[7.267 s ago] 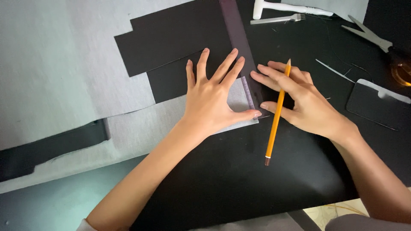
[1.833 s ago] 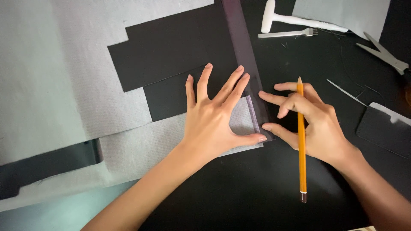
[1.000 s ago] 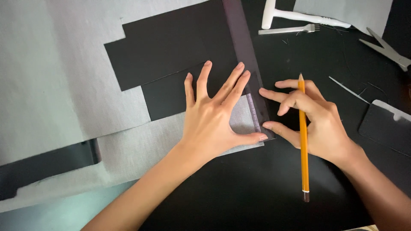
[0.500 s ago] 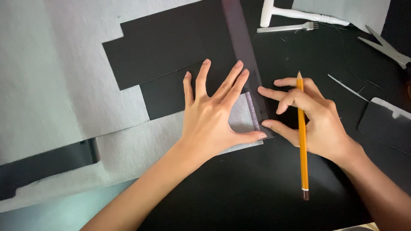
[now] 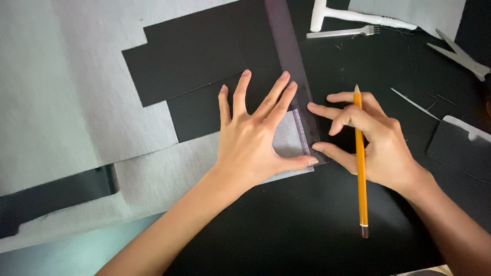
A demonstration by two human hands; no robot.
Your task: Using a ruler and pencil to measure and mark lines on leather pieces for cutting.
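My left hand (image 5: 253, 138) lies flat with fingers spread on black card pieces (image 5: 189, 66) and grey fabric (image 5: 61, 92), its thumb against a clear ruler (image 5: 294, 66). The ruler runs from the top edge down to my thumb along the fabric's right side. My right hand (image 5: 371, 140) holds a yellow pencil (image 5: 361, 174) loosely between the fingers, tip pointing away from me. Its index finger and thumb touch the ruler's right edge.
A black mat (image 5: 307, 230) covers the table. At the top lie a white-handled tool (image 5: 353, 15), a pronged metal tool (image 5: 342, 33) and scissors (image 5: 460, 53). A black card with a grey edge (image 5: 460, 148) sits at the right. A dark strip (image 5: 51, 194) shows at the left.
Compared with 7.3 s ago the pencil has swung from slanted to nearly upright in my right hand. Over the last second both hands stay in place on the ruler.
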